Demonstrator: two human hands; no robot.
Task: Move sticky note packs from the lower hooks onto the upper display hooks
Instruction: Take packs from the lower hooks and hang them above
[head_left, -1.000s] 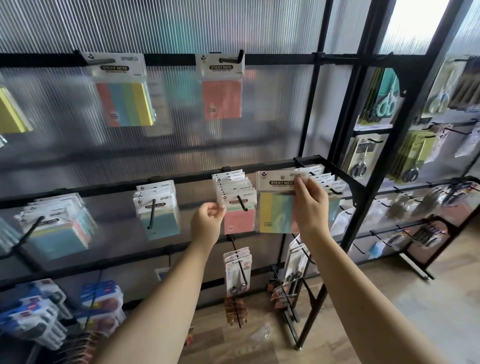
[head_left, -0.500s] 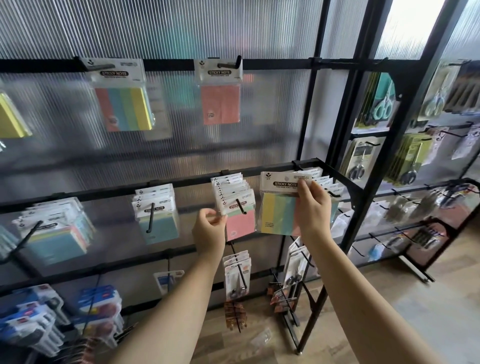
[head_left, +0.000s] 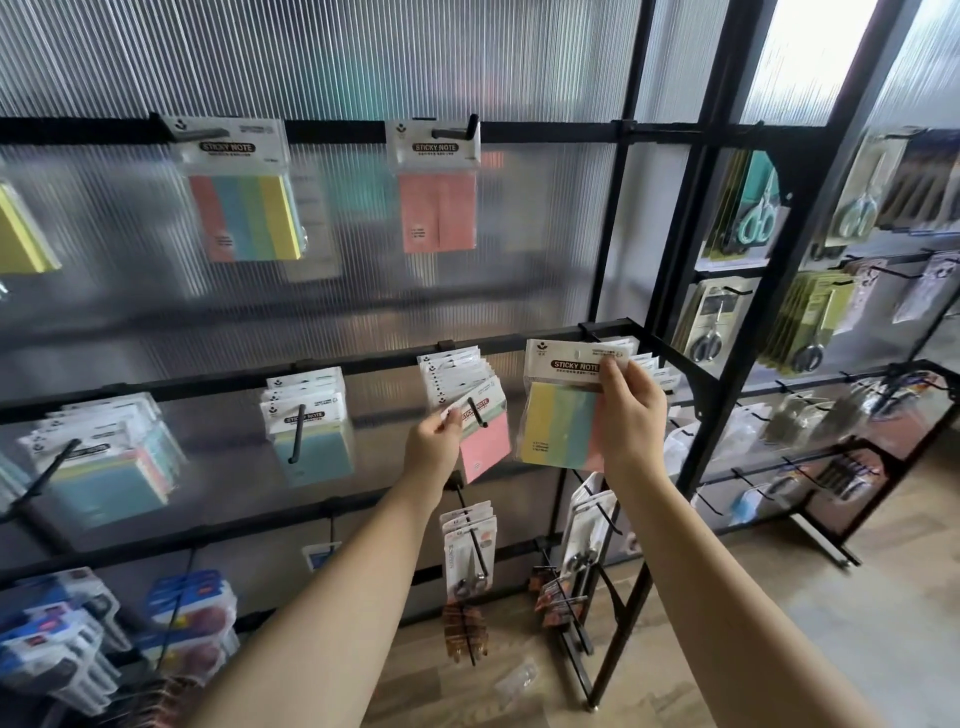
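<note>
A ribbed, translucent plastic wall backs a frame of thin black metal bars. On the top bar hang two glossy flat packs: a striped one of pink, blue, green and yellow, then a plain pink one. On the middle bar, thick bunches of packs crowd the black hooks, pale blue ones to the left. The left hand pinches the white card corner of the front pink pack, which tilts on its hook; whether it has cleared the hook's tip is hard to tell. The right hand grips a striped pastel pack by its card header, thumb on the front, holding it free of any hook, level with the middle bar. Farther right, scissors hang in carded packets.
</note>
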